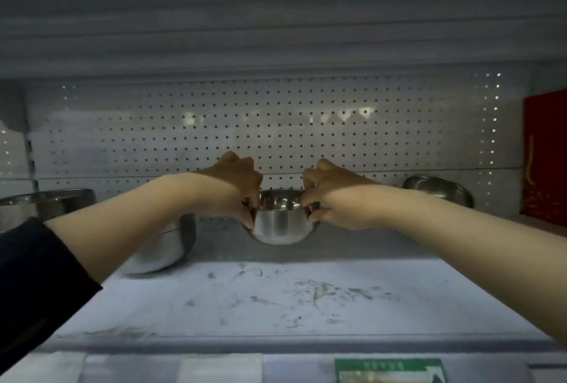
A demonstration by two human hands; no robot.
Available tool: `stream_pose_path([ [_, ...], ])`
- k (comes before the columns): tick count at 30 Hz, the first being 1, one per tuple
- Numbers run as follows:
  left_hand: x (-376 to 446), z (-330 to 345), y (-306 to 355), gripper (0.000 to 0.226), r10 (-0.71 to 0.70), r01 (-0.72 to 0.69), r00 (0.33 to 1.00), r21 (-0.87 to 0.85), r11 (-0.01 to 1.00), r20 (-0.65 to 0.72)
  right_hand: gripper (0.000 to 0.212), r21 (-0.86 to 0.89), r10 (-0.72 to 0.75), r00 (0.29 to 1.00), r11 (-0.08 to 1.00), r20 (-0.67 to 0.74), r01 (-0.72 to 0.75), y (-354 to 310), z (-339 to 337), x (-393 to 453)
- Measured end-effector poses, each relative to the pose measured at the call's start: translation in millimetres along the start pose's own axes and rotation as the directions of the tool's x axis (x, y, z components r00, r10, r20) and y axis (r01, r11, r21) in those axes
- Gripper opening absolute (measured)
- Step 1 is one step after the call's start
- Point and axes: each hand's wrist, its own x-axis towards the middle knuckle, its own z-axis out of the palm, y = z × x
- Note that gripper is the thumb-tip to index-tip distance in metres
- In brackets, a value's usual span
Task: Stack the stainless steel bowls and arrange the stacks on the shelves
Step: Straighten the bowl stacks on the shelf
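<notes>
Nearest the lens runs the shelf's front edge with its price strip, where a green label (389,370) sits toward the right. Behind it the shelf (276,300) spreads wide, pale and scuffed with dark marks, backed by a perforated panel (214,125). A red box (547,155) stands at the far right. At the far left sits a large steel bowl (40,204), cut off by the frame edge, and another steel bowl (162,247) rests on the shelf, partly hidden under the left forearm (which ends in a dark sleeve (33,284)). A tilted bowl (438,188) leans near the back panel on the right, behind the right forearm. Both arms reach in to the middle, where a small bowl (280,223) sits upright toward the back of the shelf; whether it touches the surface I cannot tell. The left hand (236,189) pinches its left rim with curled fingers, and the right hand (331,198) pinches its right rim likewise.
</notes>
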Motion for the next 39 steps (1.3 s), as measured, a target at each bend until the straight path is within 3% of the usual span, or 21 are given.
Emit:
stream_pose_path([
  [6, -39.8, 17.9, -13.6, 0.032, 0.039, -0.04, 0.999, 0.062, 0.997, 0.013, 0.009, 0.042, 0.019, 0.998, 0.999, 0.063, -0.022, -42.8, 5.9, 21.8],
  [10, -44.4, 22.4, -7.2, 0.014, 0.04, -0.042, 0.999, 0.051, 0.998, 0.035, 0.007, 0.041, 0.09, 0.993, 0.995, 0.078, -0.094, -59.6, 8.7, 15.0],
  [11, -43.8, 19.3, -5.3, 0.016, 0.052, -0.053, 0.998, 0.013, 0.999, 0.045, 0.003, 0.048, 0.107, 0.991, 0.993, 0.079, -0.111, -60.3, 7.7, 10.9],
  [14, -37.6, -8.0, 7.1, 0.053, 0.06, -0.025, 0.993, -0.316, 0.948, 0.103, 0.035, 0.084, 0.238, 0.967, 0.966, 0.087, -0.245, -48.4, -2.1, -9.4],
  [17, -17.0, -40.7, 37.2, 0.051, 0.045, -0.093, 0.993, -0.485, 0.869, -0.11, 0.042, 0.153, 0.437, 0.899, 0.886, 0.036, -0.437, -20.4, -19.4, -44.4],
  [22, 49.6, -54.5, 107.6, 0.041, -0.013, -0.123, 0.918, -0.314, 0.941, -0.397, 0.035, 0.141, 0.616, 0.786, 0.783, -0.042, -0.606, 45.5, -36.9, -117.3],
  [26, 117.3, -44.7, 151.9, 0.044, -0.016, -0.05, 0.931, -0.172, 0.984, -0.366, 0.03, 0.118, 0.715, 0.697, 0.698, -0.051, -0.707, 100.9, -20.4, -164.4],
  [29, 163.3, -34.1, 176.0, 0.045, -0.063, 0.005, 0.95, -0.188, 0.982, -0.305, 0.043, 0.075, 0.757, 0.649, 0.645, 0.072, -0.76, 138.8, 6.8, -180.9],
  [34, 223.8, -16.2, 202.7, 0.046, -0.091, 0.067, 0.966, -0.105, 0.992, -0.241, 0.05, 0.115, 0.69, 0.71, 0.701, 0.139, -0.704, 190.1, 54.9, -183.0],
  [39, 260.0, -4.7, 216.7, 0.034, -0.087, 0.092, 0.978, 0.017, 0.996, -0.19, 0.044, 0.12, 0.597, 0.798, 0.789, 0.076, -0.602, 214.4, 79.6, -174.3],
])
